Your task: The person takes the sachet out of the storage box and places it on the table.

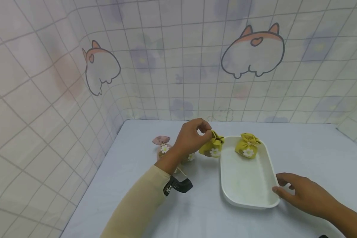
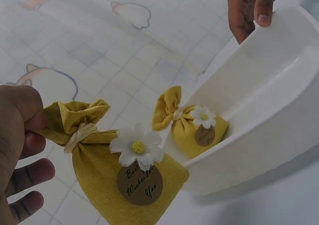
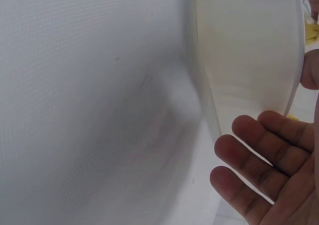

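Note:
My left hand (image 1: 191, 137) pinches the gathered neck of a yellow cloth pouch (image 1: 207, 149) and holds it up by the left side of a white tray (image 1: 245, 185). A white daisy and a round brown "Best Wishes" tag show on this pouch in the left wrist view. Inside the tray, at its far end, lies a second yellow pouch (image 2: 199, 130) with the same flower and tag. My right hand (image 1: 304, 195) holds the tray's right rim, thumb over the edge and fingers (image 3: 244, 158) along the outer wall.
Left of the tray, a pink pouch (image 1: 161, 140) and other flowered pouches (image 1: 191, 157) stand on the white table (image 1: 202, 211), partly hidden by my left forearm. A curtain (image 1: 181, 66) with a grid and cartoon corgis hangs behind and along the left.

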Demonstrator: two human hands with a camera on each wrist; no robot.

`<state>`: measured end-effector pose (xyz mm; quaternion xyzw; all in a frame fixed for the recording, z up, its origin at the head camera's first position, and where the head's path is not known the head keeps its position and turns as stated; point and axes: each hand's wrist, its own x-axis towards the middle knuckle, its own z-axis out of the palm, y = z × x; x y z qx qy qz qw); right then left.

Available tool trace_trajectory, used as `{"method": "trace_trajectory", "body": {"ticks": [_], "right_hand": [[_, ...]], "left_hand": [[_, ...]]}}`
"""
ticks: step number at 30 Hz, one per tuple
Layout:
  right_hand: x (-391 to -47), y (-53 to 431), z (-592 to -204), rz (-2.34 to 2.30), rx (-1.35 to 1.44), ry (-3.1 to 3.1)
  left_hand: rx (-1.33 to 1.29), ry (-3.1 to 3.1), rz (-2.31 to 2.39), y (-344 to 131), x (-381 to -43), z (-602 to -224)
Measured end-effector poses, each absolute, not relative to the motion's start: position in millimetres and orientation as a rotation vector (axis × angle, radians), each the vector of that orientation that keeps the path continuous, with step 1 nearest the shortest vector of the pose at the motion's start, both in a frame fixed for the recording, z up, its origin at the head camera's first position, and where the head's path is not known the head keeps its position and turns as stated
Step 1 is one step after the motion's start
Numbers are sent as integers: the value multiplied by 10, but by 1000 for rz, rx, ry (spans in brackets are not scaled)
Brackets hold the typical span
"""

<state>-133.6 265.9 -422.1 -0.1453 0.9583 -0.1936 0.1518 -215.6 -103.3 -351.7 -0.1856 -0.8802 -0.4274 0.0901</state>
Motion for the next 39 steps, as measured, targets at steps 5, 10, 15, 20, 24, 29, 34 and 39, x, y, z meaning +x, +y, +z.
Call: {"method": "trace_trajectory", "body": {"ticks": [5,10,15,20,24,29,34,39], "right_hand": [[-1341,2660,-4227,-553,-418,2747],[-1353,2668,-4227,-543,-419,2742],[-1351,2676,-4225,-542,-427,2746],[-1353,2670,-4217,-538,-421,2747],[-1353,2661,-4223,-543,-422,2750],[-1357,2654,-4224,-541,-409,2744],[-1358,2648,-4216,-536,-399,2739],[-1353,2659,-4212,-540,-397,2739]], "left_hand": [[-525,-2637,-1262,-1093,-2153,-3575],[-491,-2620,-1312,-1145,-2145,-3600],[-463,-2597,-1363,-1145,-2134,-3573],[-492,-2609,-1393,-1086,-2144,-3544],[-519,-2622,-1392,-1040,-2164,-3560],[-560,-2614,-1400,-979,-2180,-3583],[-552,-2622,-1407,-919,-2186,-3606],[-527,-2660,-1413,-864,-2196,-3624]]}}
